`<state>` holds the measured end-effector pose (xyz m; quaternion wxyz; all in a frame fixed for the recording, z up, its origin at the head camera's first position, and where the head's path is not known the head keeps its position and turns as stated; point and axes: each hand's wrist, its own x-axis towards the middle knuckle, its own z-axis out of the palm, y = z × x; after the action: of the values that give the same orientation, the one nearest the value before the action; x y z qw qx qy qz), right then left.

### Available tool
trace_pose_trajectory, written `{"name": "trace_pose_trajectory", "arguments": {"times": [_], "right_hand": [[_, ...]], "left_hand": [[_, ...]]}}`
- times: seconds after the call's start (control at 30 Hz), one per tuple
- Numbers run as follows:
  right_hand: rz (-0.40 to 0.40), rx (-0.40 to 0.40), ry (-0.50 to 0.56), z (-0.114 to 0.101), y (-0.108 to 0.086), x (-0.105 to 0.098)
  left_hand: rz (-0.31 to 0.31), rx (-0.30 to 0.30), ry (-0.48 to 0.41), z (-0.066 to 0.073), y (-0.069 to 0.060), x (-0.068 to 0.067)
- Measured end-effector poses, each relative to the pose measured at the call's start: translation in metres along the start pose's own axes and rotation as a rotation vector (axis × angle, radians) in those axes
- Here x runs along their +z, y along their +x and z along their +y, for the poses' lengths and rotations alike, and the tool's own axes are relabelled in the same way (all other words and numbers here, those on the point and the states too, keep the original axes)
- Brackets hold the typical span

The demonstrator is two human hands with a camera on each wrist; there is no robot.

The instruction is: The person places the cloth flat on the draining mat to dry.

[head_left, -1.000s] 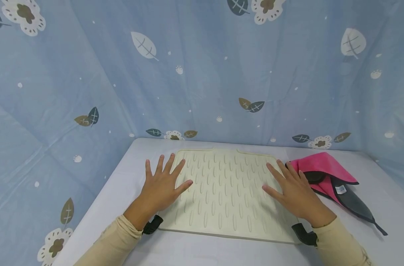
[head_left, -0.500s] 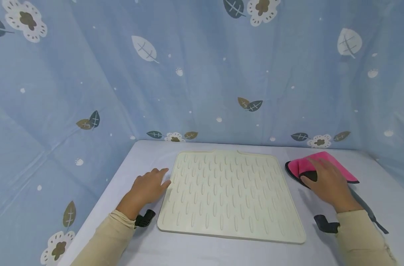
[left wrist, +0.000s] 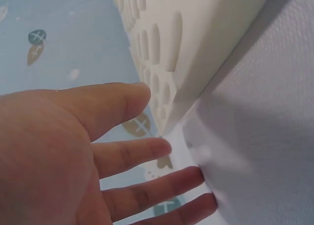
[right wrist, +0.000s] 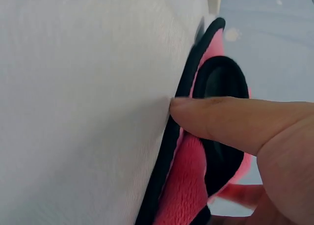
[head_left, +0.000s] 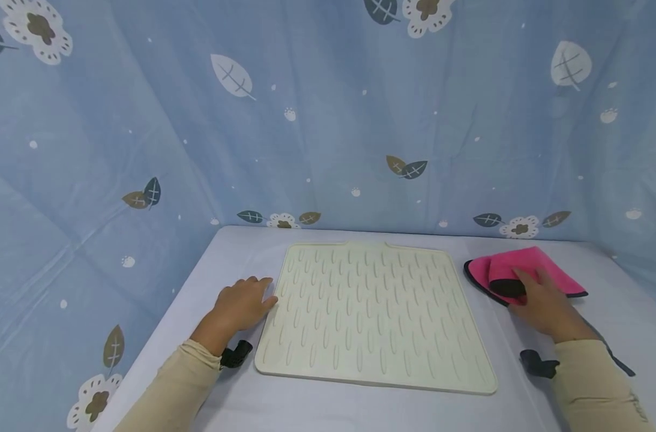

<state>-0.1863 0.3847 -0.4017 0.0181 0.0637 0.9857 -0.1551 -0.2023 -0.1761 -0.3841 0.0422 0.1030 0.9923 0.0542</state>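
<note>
A cream mat (head_left: 376,312) with raised oval ridges lies flat on the white table. Just off its left edge, my left hand (head_left: 240,306) rests with relaxed fingers; in the left wrist view its fingertips (left wrist: 196,176) meet the white tabletop beside the mat's thick edge. To the right of the mat is a pink cloth (head_left: 538,267) with black trim and a dark grey underside, partly folded over. My right hand (head_left: 546,309) grips its near side. In the right wrist view the thumb (right wrist: 211,114) lies across the black trim, and other fingers show behind the pink fold.
A blue patterned curtain (head_left: 328,120) hangs behind and to the left of the white table (head_left: 360,408). Black wrist mounts (head_left: 538,364) sit at both cuffs. A dark strap (head_left: 623,367) trails from the cloth under the right forearm.
Both hands were spread above the mat. The left has come down beside the mat's left edge; the right has moved right onto the cloth and taken hold of it, shifting the fold slightly.
</note>
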Motion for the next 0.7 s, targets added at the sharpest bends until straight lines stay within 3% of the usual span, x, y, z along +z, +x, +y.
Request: {"name": "trace_pose_trajectory", "arguments": {"times": [0.17, 0.43, 0.7], "right_hand": [[-0.002, 0.020, -0.032, 0.008, 0.000, -0.001], [0.067, -0.029, -0.099, 0.014, 0.002, -0.002], [0.132, -0.076, -0.077, 0.014, 0.003, -0.005]], "left_hand": [[0.011, 0.001, 0.008, 0.000, 0.001, 0.000], [0.005, -0.002, 0.006, 0.001, 0.002, -0.001], [0.014, 0.001, -0.003, 0.000, 0.001, 0.001]]}}
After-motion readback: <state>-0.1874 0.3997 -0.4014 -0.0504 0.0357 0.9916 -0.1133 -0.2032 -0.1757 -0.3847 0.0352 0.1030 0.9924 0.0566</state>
